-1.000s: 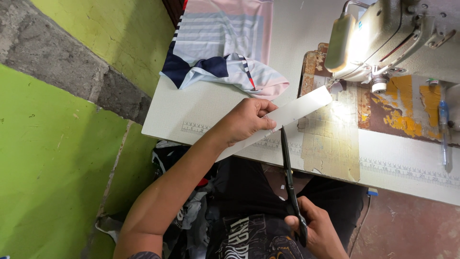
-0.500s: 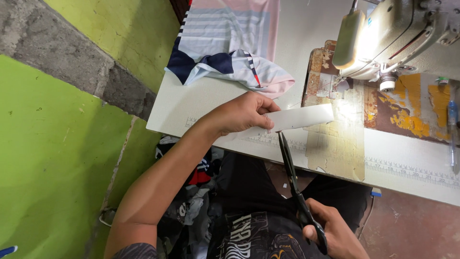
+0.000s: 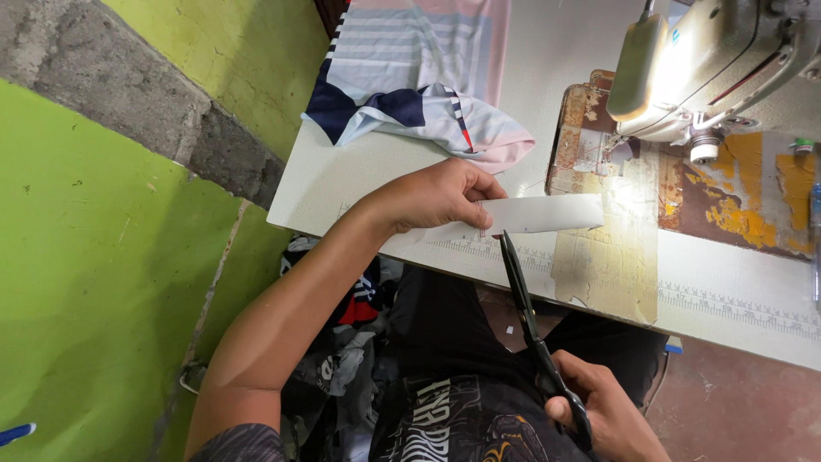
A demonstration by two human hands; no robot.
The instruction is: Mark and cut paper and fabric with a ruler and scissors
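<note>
Light source: lamp under the sewing machine (image 3: 718, 60) at 1 o'clock.
Glare: the white strip (image 3: 539, 214) and table (image 3: 342, 184) nearby wash out.
Shadows: dim at 6 o'clock, below the table.
Sharpness: mostly crisp; edges bend slightly.

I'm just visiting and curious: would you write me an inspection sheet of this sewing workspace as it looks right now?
Surface: white table, printed ruler along its near edge; worn, peeling patch under the sewing machine.
Job's things: white strip; black scissors, tips at the strip's lower edge.
Clutter: striped garment on the table; clothes heaped below.
Hands: left hand pins the strip; right hand grips the scissor handles.
Cables: nothing seen.
Surroundings: green wall with a grey band.
</note>
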